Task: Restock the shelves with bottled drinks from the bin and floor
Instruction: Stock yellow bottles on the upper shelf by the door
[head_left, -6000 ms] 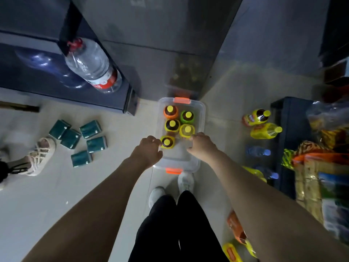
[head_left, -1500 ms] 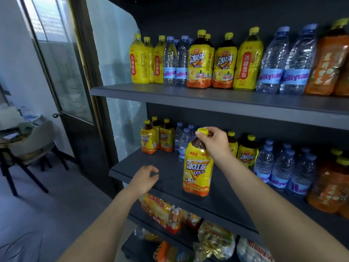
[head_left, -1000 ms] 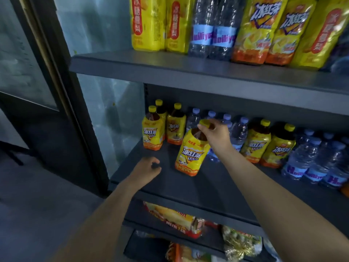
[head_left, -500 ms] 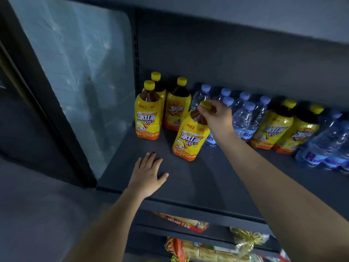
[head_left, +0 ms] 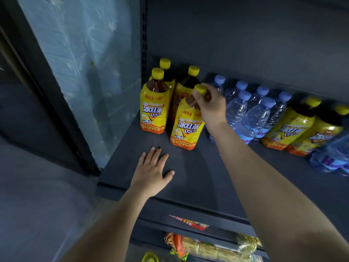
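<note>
My right hand [head_left: 210,105] grips the neck and yellow cap of an iced tea bottle [head_left: 186,127] with a yellow label. The bottle stands almost upright on the dark shelf [head_left: 198,178], in front of one iced tea bottle and right of another [head_left: 154,108]. My left hand [head_left: 152,172] lies flat on the shelf with straight fingers, just in front of the held bottle and apart from it.
Several water bottles with blue caps [head_left: 251,108] stand right of my right hand, then more iced tea bottles [head_left: 289,127] and water further right. A glass panel [head_left: 79,69] closes the shelf's left side. Snack packets [head_left: 205,246] lie on the shelf below.
My right hand has brought the iced tea bottle down and back towards the row, and it now stands nearly upright. My left hand stays flat on the shelf.
</note>
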`<state>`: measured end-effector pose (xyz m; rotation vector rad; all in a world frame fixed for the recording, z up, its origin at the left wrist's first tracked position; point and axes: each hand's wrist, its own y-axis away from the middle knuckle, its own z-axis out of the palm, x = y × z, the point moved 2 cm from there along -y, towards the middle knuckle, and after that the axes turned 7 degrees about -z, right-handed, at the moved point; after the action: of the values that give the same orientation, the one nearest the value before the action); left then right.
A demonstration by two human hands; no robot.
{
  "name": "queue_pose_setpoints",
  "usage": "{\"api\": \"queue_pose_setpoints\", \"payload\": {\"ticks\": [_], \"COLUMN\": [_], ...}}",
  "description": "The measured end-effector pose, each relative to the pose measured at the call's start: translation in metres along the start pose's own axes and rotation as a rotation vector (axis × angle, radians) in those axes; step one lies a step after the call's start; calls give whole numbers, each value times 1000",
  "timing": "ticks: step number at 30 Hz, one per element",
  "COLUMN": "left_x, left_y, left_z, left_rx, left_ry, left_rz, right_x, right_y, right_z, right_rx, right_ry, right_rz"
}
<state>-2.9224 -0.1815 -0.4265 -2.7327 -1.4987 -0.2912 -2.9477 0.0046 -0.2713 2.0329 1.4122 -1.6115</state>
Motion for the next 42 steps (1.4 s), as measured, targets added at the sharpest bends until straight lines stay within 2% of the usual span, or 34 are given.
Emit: {"api": "queue_pose_setpoints", "payload": {"ticks": [5,11,18,42], "left_x": [0,0,0,-1], "left_y": [-1,-1,0,0], "left_z": [0,0,1,2], "left_rx": [11,16,20,25], "left_ry": [-5,-3,-7,16], "left_rz": [-8,-11,-7,-13], "right_x": [17,35,40,39], "right_y": [23,50,40,20], "right_z": [0,4,5,25], "right_rx": [-85,-120,-124,-204], "right_ry": [-31,119,182,259], "right_rz": [71,73,14,53]}}
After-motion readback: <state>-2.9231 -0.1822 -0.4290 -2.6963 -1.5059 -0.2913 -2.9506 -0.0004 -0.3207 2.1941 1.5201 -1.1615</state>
